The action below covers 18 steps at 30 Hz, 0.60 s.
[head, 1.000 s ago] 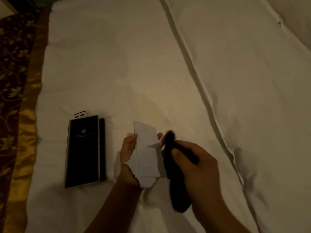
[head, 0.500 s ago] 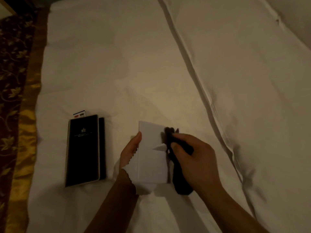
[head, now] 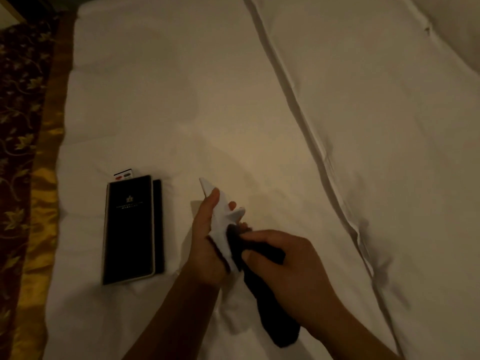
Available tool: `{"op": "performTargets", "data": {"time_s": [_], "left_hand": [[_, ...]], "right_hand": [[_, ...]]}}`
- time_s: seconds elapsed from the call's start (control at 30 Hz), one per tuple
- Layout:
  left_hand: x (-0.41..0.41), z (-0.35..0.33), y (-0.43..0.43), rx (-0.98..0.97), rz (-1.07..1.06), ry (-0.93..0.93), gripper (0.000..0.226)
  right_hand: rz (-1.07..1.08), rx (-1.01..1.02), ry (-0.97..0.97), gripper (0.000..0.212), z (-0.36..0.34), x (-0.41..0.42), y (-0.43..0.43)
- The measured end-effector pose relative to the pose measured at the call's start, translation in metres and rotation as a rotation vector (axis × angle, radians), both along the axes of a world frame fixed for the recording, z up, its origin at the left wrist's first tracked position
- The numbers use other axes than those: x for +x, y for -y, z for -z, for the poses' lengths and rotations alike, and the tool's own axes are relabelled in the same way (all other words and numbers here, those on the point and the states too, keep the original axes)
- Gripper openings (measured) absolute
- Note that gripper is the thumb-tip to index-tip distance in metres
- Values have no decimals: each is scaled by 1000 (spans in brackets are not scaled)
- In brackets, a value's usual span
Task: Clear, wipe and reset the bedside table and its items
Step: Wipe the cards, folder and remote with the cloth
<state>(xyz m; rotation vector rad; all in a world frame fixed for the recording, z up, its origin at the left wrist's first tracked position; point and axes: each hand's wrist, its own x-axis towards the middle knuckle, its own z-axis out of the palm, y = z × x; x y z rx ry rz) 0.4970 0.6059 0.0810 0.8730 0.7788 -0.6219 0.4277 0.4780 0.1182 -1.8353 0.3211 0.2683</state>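
Note:
Above the white bed sheet (head: 233, 113), my left hand (head: 205, 245) holds a white folded card (head: 222, 214), tilted edge-on with its top pointing up and left. My right hand (head: 288, 263) grips a black cloth (head: 270, 313) and presses its upper end against the card's lower part. The rest of the cloth hangs down under my right hand. A black folder with a small gold crest (head: 128, 229) lies flat on the sheet to the left of my hands, with a small white card with red marks (head: 124, 174) sticking out at its top.
A dark red and gold patterned bed runner (head: 23, 152) covers the bed's left edge. A long fold of the duvet (head: 311, 131) runs diagonally from top centre to lower right. The room is dim.
The white card has turned from facing me flat to edge-on in my left hand. My right hand has moved the black cloth lower and rightward along it.

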Motion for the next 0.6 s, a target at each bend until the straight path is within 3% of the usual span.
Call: {"op": "performTargets", "data": {"time_s": [0.1, 0.17, 0.23, 0.3, 0.37, 0.53, 0.6], "left_hand": [[1, -4, 8, 190, 20, 12, 108], [6, -8, 13, 351, -83, 3, 103], [14, -14, 20, 441, -165, -7, 80], [18, -20, 27, 454, -190, 0, 72], [19, -23, 32, 450, -185, 10, 78], [5, -34, 49, 329, -122, -39, 120], [-4, -41, 57, 289, -97, -36, 118]], "right_hand": [[118, 303, -62, 24, -4, 0, 2], [123, 260, -86, 25, -1, -4, 5], [55, 159, -98, 28, 1, -14, 11], [78, 124, -131, 31, 2, -21, 22], [208, 163, -162, 31, 2, -25, 38], [388, 250, -164, 23, -5, -33, 77], [396, 262, -138, 24, -11, -35, 88]]}}
